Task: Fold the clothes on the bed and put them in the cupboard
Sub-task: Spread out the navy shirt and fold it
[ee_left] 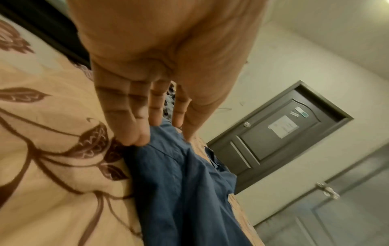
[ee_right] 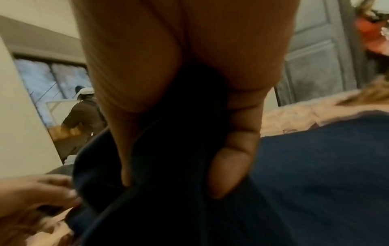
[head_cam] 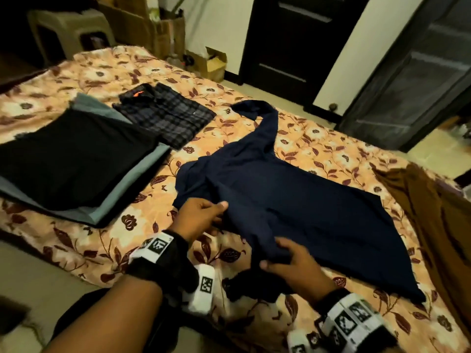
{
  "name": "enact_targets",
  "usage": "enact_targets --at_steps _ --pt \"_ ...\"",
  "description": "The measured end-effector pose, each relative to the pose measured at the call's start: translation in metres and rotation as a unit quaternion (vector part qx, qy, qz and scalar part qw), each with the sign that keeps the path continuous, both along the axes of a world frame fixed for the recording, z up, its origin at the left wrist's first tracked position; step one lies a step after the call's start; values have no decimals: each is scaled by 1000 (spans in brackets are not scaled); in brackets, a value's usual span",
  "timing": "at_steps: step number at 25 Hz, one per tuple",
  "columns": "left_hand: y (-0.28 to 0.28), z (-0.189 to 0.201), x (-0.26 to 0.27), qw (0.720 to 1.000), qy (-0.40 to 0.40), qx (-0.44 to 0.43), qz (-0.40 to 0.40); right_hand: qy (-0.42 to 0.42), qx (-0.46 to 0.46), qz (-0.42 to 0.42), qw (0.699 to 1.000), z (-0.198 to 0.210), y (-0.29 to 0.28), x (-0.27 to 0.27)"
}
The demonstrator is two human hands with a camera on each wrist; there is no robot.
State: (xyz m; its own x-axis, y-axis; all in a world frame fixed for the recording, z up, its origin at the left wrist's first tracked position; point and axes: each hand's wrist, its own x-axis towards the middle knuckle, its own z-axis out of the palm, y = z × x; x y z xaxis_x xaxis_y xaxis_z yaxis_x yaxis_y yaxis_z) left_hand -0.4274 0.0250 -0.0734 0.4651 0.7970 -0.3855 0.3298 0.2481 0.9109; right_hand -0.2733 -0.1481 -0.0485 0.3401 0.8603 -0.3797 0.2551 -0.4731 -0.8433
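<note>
Both hands work the near edge of the navy shirt (head_cam: 293, 200), which lies spread across the floral bed (head_cam: 331, 154) with one sleeve trailing toward the far side. Right hand (head_cam: 293, 261) has thumb and fingers curled around a bunched fold of the shirt's near side; the right wrist view shows the dark cloth gathered in its grasp, probably the near sleeve or side panel being brought inward. Left hand (head_cam: 201, 217) sits at the shirt's shoulder end, with its fingers (ee_left: 134, 133) fairly straight and their tips on the cloth's edge; this looks like an anchor, so the body does not slide while the other hand turns the fold.

Shirt laid flat gives straight fold lines, which is likely why it sits in open bed space. Finished work is parked to the left, well apart: a black and grey stack (head_cam: 76, 161) and, just beyond it, a folded plaid shirt (head_cam: 165, 118). A brown garment (head_cam: 428, 212) lies unfolded at the right, still to do. Grey panelled doors (head_cam: 407, 85) beyond the bed may be the cupboard; I cannot tell.
</note>
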Motion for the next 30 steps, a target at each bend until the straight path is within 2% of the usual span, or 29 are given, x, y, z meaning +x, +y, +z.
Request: enact_targets --at_steps 1,2,4,6,8,9,10,12,14,15,18,20,22,25,28,30 --pt "24 -15 -5 997 43 51 49 -79 -48 48 995 12 14 19" --pt "45 -27 -12 990 81 83 80 -162 -111 110 974 31 36 41" --pt "75 -50 -22 984 148 74 69 -315 -217 207 901 67 94 79" --pt "90 -66 -25 983 168 19 65 -419 -199 183 867 101 159 110" --pt "93 -70 -24 984 158 -5 87 -544 -109 111 824 116 208 128" --pt "94 -69 -25 982 157 -10 102 -575 -56 87 812 110 222 128" --pt "95 -67 -27 982 152 -12 109 -559 4 80 825 97 228 121" --pt "93 -69 -31 982 143 -22 118 -458 81 124 877 40 211 98" --pt "89 -68 -36 983 122 -38 133 -410 49 172 894 -24 169 72" --pt "88 -68 -38 984 102 -48 140 -399 28 166 901 -53 149 62" --pt "88 -64 -36 982 43 -86 164 -389 -56 159 906 -109 114 45" --pt "83 -55 -32 981 23 -109 160 -419 -121 192 879 -125 106 34" --pt "79 -48 -28 984 23 -125 123 -441 -130 191 867 -134 104 28" --pt "81 -47 -28 987 69 -108 91 -421 -116 177 882 -134 102 26" --pt "90 -54 -32 983 91 -82 138 -385 -127 187 895 -133 96 32" --pt "92 -51 -34 978 108 -77 162 -375 -144 164 901 -127 88 29"
